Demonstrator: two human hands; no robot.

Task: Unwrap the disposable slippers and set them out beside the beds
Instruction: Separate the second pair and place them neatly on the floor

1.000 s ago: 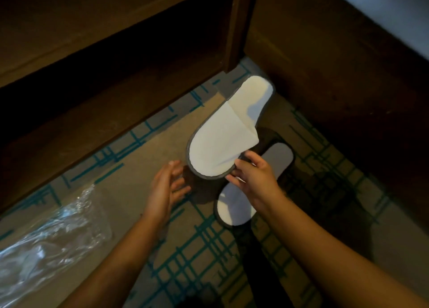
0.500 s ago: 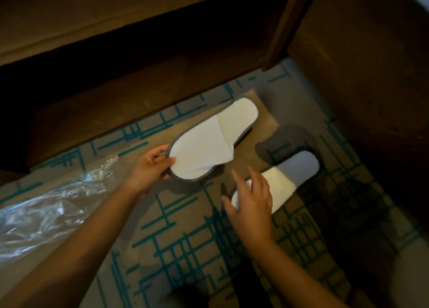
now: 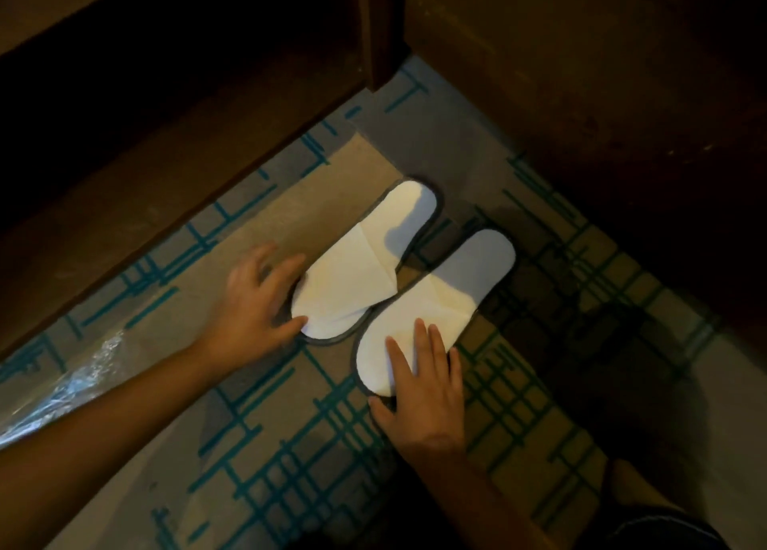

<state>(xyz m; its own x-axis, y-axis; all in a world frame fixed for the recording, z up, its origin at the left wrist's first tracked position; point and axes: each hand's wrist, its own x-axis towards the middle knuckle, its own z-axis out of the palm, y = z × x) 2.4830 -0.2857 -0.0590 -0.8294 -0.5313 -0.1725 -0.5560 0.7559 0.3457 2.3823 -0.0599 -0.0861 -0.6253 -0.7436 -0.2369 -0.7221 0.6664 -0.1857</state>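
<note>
Two white disposable slippers with grey edging lie flat side by side on the patterned carpet, toes toward me. The left slipper (image 3: 361, 267) has my left hand (image 3: 255, 300) against its toe end, fingers spread, thumb touching the rim. My right hand (image 3: 423, 379) rests flat on the toe of the right slipper (image 3: 440, 300), fingers apart. Neither hand closes around a slipper.
A crumpled clear plastic wrapper (image 3: 62, 383) lies on the carpet at the left. Dark wooden furniture (image 3: 166, 142) runs along the far left, and a dark wooden bed base (image 3: 581, 93) rises at the right. My knee (image 3: 664, 520) shows at the bottom right.
The left slipper was carried from my right hand to my left and laid on the carpet beside the other. My right hand moved onto the right slipper's toe.
</note>
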